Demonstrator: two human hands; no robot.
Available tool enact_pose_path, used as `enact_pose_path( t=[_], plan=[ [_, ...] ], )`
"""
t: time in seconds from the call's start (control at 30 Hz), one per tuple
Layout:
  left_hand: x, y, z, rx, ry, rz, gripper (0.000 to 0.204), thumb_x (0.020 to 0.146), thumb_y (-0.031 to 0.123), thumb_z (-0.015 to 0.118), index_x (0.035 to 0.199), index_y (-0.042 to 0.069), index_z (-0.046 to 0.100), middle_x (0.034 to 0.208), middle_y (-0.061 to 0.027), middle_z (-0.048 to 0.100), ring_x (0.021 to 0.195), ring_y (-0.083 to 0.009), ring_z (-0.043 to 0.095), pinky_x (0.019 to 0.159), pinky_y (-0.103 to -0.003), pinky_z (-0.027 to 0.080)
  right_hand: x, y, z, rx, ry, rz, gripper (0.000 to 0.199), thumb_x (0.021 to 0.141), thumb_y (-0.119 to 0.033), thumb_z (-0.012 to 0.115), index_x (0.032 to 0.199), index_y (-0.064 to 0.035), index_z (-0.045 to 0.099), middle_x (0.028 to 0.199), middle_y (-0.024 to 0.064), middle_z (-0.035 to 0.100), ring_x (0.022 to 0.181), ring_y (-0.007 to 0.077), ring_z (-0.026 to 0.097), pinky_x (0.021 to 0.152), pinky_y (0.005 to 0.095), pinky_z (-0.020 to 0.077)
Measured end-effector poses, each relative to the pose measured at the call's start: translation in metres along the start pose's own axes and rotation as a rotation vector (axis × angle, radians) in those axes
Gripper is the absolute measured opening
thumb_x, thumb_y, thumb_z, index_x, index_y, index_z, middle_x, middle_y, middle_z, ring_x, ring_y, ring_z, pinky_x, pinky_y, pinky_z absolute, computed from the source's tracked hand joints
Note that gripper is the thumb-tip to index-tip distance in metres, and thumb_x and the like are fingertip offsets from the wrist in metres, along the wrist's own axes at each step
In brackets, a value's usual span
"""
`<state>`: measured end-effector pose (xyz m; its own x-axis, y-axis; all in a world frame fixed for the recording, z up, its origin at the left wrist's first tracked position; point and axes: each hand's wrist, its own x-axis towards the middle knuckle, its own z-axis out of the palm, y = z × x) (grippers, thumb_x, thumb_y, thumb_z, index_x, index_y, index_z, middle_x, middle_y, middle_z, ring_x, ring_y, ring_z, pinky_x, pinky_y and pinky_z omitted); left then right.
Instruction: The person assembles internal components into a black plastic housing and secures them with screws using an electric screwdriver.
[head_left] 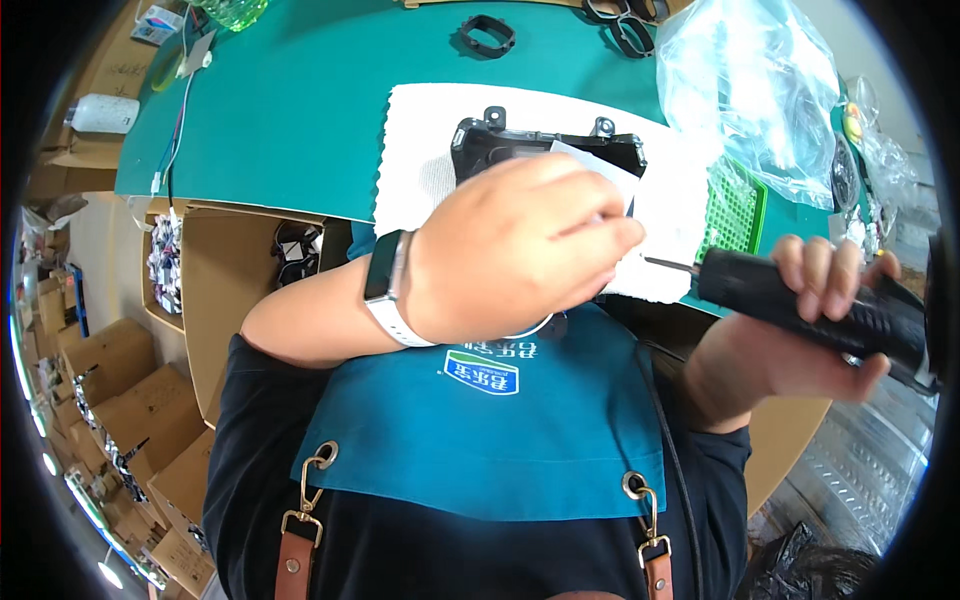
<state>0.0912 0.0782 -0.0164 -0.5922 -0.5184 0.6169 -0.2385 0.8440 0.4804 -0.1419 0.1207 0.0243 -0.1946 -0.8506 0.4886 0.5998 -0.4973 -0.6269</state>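
My right hand (765, 355) grips a black electric screwdriver (750, 287) at the right, its thin bit pointing left toward my other hand. My left hand (525, 240), with a band on its wrist, is bent over a black plastic housing (480, 150). Its fingers are curled and pressed together near the bit's tip; what they hold, if anything, is hidden. A pale flat piece (605, 168) shows on the housing, partly behind that hand. Under the housing lies a white cloth (412, 150), and my left hand covers much of the housing's near side.
A green mat (270, 110) covers the table. At its far side are a black ring-shaped frame (487, 37) and more black frames (630, 35). Right of the cloth lie a clear plastic bag (750, 70) and a green mesh tray (735, 210). An open cardboard box (225, 300) stands below the left edge.
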Motion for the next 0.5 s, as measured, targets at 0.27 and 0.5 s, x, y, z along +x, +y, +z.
enact_pose_path(
  t=[0.27, 0.5],
  plan=[
    [0.002, 0.004, 0.007, 0.03, -0.026, 0.168, 0.025, 0.072, 0.009, 0.07, 0.095, 0.002, 0.065, 0.088, -0.0061, 0.062, 0.075, -0.0204, 0.061, 0.06, -0.031, 0.05, 0.013, -0.008, 0.028, 0.286, -0.042, 0.048, 0.055, 0.068, -0.028, 0.074, 0.111, -0.0027, 0.053, 0.07, -0.0005, 0.053, 0.058, 0.0097, 0.054, 0.063, 0.0244, 0.0462],
    [-0.003, 0.002, 0.006, -0.026, -0.021, 0.191, 0.017, 0.072, 0.014, 0.074, 0.081, 0.005, 0.062, 0.078, -0.0045, 0.059, 0.067, -0.0197, 0.059, 0.054, -0.03, 0.047, 0.014, -0.006, 0.022, 0.254, -0.052, 0.039, 0.054, 0.068, -0.028, 0.074, 0.11, -0.0028, 0.053, 0.07, -0.0001, 0.054, 0.057, 0.0096, 0.054, 0.063, 0.0247, 0.0469]
  ],
)
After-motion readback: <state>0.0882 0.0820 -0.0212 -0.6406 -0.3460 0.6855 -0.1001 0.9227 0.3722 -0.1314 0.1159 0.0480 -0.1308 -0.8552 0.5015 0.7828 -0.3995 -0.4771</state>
